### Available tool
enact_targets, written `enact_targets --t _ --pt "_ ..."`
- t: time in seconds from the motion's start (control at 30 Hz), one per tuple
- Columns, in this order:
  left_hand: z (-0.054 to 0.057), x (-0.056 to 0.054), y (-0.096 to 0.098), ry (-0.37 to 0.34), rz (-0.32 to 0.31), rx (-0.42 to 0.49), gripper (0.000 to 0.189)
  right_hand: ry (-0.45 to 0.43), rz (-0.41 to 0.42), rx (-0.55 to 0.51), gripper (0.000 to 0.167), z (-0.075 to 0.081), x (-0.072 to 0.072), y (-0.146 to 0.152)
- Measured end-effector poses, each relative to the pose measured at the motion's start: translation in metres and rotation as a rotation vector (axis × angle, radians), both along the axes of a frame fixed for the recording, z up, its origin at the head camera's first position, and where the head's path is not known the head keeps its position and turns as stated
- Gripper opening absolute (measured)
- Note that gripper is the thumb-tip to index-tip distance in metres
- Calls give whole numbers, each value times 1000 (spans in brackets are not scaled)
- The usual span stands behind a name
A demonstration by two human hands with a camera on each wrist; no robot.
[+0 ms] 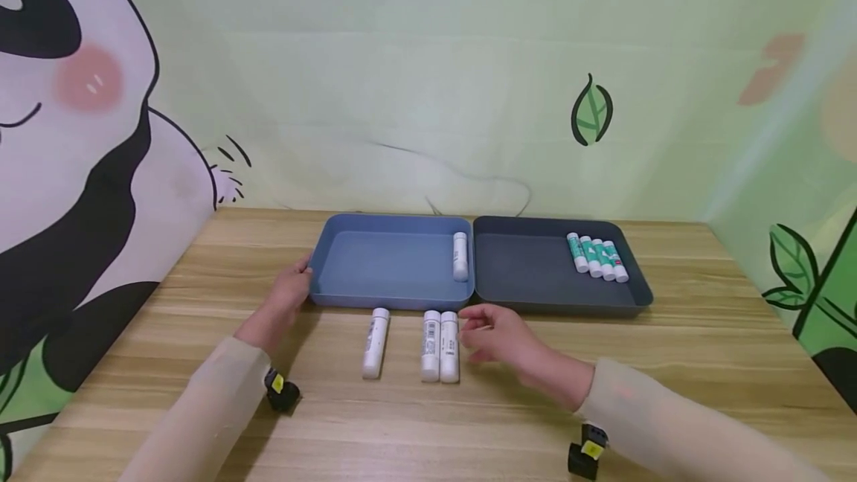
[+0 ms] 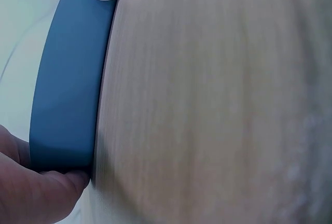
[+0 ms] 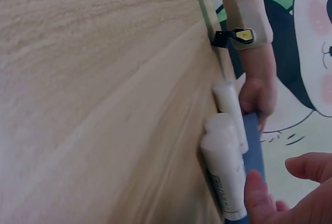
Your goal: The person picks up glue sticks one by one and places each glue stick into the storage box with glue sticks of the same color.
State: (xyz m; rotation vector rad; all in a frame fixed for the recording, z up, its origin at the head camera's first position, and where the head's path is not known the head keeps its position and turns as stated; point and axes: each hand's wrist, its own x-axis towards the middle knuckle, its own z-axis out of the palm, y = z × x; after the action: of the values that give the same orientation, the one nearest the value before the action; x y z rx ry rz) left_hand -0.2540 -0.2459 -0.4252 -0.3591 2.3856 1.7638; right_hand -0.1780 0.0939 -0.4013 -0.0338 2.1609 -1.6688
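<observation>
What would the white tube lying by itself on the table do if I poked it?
The lone white tube would probably roll sideways, since its sides look round. It might feel slippery, because its surface looks smooth. It probably wouldn't flop, as it looks straight and stiff.

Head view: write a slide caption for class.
Left hand holds the blue tray; right hand is near three white tubes.

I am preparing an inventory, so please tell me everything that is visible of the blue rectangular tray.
The blue rectangular tray, matt, perhaps plastic, has rounded corners and low walls. It lies flat on the wood-grain table, its right end seemingly touching the dark grey rectangular tray. A white cylindrical tube lies inside near the right wall. The left hand grips the left end.
</observation>
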Motion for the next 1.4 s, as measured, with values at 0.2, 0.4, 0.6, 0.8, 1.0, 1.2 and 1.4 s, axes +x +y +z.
enact_targets --t 0.2,0.4,0.6,0.8,1.0,1.2,1.4 --pt "-1 -1 -1 4 -5 -15 54 -57 -29 5 55 -7 -4 -8" --pt "-1 -1 -2 13 0 1 54 -90 -29 47 62 -8 -8 -14" --pt "1 -1 -2 14 -3 -7 54 -92 -31 88 66 -11 -9 -19" --pt "1 -1 -1 13 2 -9 54 -81 -18 130 69 -12 -11 -22" --pt "1 -1 0 -8 -1 -6 53 -85 -24 137 68 -12 -12 -24" --pt "3 -1 2 3 -11 -4 54 -80 -20 139 69 -11 -11 -24" --pt "1 -1 1 -10 3 -1 54 -61 -11 161 70 -12 -11 -27"
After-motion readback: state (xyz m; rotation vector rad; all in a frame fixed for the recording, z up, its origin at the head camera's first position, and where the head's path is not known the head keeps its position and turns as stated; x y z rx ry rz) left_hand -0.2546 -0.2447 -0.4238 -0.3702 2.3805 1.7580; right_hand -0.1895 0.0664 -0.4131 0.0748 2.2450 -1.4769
